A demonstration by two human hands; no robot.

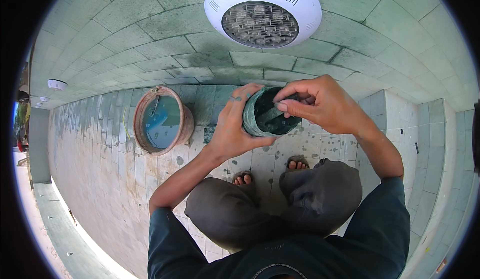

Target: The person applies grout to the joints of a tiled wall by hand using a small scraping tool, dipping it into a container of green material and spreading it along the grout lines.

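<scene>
My left hand [232,124] is wrapped round a small round tub [248,113], its thumb under the near side and its fingers at the far left rim. The tub is tilted toward me and holds a dark green paste or liquid. My right hand [327,104] is closed at the tub's mouth, pinching a flat greenish piece [270,115] that reaches down inside. Its lower end is hidden, and I cannot tell its kind. Green smears mark the fingers of my left hand.
Left of the tub stands a worn reddish bucket [187,124] with cloudy bluish water. A dark green flat piece [209,134] lies beside it. A round white pool light [310,14] sits on the green tiled wall ahead. Tiled steps [429,149] rise at right. Green spots dot the floor [260,161].
</scene>
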